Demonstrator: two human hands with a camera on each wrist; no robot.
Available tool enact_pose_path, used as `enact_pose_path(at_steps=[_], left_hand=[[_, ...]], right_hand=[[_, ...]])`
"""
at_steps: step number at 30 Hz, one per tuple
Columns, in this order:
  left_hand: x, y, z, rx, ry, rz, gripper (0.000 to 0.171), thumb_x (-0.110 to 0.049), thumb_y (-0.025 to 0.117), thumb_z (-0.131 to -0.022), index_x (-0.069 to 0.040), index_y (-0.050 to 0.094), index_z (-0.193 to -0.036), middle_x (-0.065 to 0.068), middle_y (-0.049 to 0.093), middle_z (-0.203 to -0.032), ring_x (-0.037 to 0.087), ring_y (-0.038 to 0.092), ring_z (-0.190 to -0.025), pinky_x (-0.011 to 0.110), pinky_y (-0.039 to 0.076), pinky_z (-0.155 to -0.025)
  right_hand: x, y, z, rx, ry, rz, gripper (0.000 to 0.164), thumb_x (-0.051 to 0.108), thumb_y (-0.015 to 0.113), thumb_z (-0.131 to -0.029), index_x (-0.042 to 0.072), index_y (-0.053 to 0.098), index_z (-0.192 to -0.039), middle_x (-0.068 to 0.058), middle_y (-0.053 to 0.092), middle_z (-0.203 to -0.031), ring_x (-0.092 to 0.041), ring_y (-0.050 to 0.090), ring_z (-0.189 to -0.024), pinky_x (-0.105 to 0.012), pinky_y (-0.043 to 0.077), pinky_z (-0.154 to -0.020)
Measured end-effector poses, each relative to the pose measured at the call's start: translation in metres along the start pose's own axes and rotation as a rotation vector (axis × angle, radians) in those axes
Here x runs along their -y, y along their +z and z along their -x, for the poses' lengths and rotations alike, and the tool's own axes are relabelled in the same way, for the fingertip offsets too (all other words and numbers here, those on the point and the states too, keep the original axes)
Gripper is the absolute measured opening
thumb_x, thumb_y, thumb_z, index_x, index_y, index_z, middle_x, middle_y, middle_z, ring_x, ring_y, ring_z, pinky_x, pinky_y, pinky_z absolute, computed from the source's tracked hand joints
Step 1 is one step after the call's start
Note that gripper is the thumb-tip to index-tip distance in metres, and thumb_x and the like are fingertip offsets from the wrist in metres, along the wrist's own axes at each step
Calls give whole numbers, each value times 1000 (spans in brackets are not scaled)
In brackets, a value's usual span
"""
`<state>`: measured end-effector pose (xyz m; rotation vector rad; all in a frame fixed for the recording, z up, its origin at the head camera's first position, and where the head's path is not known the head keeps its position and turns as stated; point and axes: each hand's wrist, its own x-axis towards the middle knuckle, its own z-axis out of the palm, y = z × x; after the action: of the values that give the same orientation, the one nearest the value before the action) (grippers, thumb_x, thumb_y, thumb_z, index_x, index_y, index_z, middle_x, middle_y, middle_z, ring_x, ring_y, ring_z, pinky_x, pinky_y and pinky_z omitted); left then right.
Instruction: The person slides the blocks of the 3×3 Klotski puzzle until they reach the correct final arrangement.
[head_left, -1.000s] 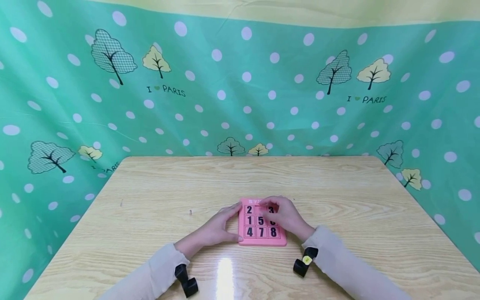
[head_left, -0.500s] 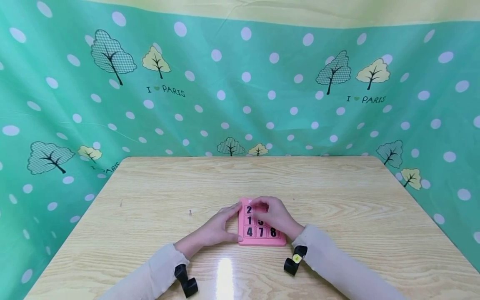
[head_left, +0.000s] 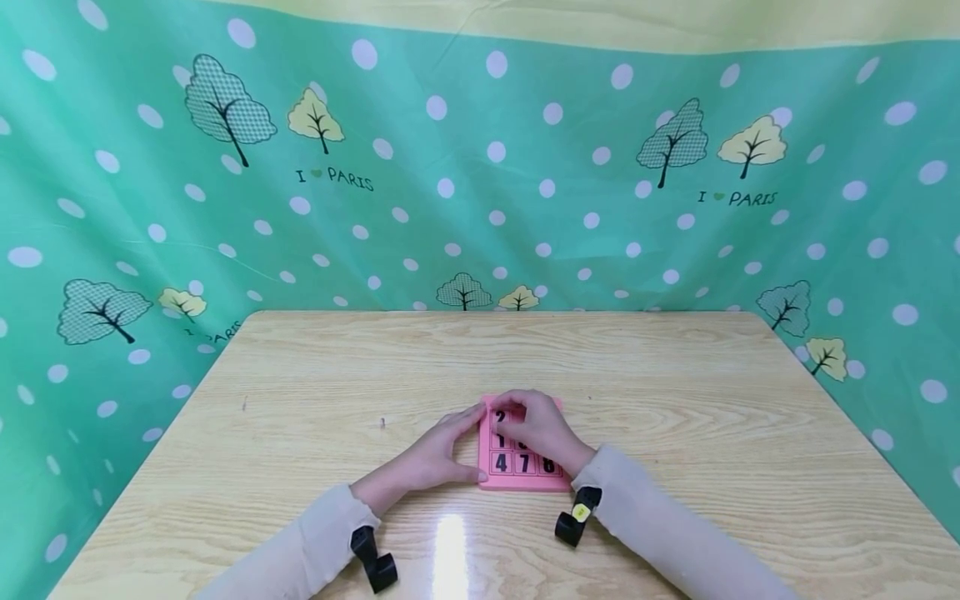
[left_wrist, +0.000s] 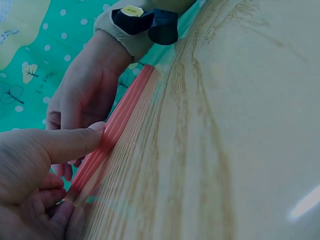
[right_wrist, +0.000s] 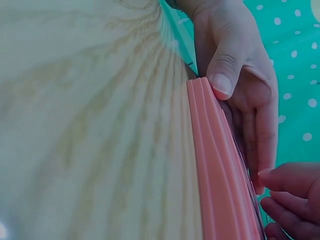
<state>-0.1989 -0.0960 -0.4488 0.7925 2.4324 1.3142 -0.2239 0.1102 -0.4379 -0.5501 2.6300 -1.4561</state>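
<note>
A pink sliding number puzzle (head_left: 522,482) lies flat on the table. My left hand (head_left: 427,454) holds its left side, thumb at the near corner and fingers at the far one. In the left wrist view the thumb presses on the puzzle's edge (left_wrist: 117,122). My right hand (head_left: 543,427) is over the upper part, its bent index finger and thumb around the partly covered 2 tile (head_left: 500,417). Whether those fingertips touch the tile is unclear. Tiles 4 (head_left: 501,462) and 7 (head_left: 524,463) show plainly; the right hand covers much of the upper right.
The wood-grain table (head_left: 337,375) extends around both arms. A green dotted curtain (head_left: 465,208) hangs behind and at the sides. Each sleeve carries a black wrist camera, the left one (head_left: 373,560) and the right one (head_left: 576,517).
My right hand has moved left across the top row, from near the 3 tile to the 2 tile. The left hand and the puzzle stay in place.
</note>
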Motion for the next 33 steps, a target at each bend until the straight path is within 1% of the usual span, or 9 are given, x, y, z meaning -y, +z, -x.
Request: enact_pose_path(at_steps=[3, 6, 15, 23, 33], left_hand=[[-1, -1, 0, 2, 6, -13, 93, -25, 79, -74, -6, 25, -149, 7, 26, -154, 29, 24, -139, 50, 21, -113], [-2, -1, 0, 1, 8, -18, 93, -24, 79, -74, -6, 26, -148, 7, 26, -154, 28, 24, -139, 50, 21, -113], [-3, -1, 0, -4, 8, -23, 93, -23, 79, -73, -5, 27, -148, 7, 26, -154, 28, 25, -138, 49, 22, -113], [-2, -1, 0, -1, 11, -17, 94, -24, 79, -74, -6, 26, -149, 7, 26, -154, 29, 25, -138, 50, 22, -113], [-3, -1, 0, 2, 4, -13, 93, -24, 79, -74, -7, 25, -149, 8, 26, -154, 29, 25, -139, 51, 21, -113]], right_hand=[[0, 2, -1, 4, -3, -8, 28, 7, 71, -81, 6, 68, -108, -4, 68, -107, -20, 60, -105, -40, 48, -94], [-1, 4, -2, -9, 1, -7, 27, 6, 71, -80, 7, 68, -107, -4, 68, -106, -19, 59, -103, -39, 48, -93], [3, 7, -3, -31, 17, 50, 26, 6, 71, -80, 9, 69, -105, -3, 67, -105, -19, 58, -103, -40, 47, -92], [3, 7, -4, -33, 25, 23, 23, 4, 70, -81, 8, 70, -104, -3, 68, -103, -19, 59, -101, -39, 48, -91], [3, 5, -3, -30, 18, 40, 23, 7, 71, -81, 9, 70, -104, -1, 68, -102, -19, 57, -101, -41, 46, -92]])
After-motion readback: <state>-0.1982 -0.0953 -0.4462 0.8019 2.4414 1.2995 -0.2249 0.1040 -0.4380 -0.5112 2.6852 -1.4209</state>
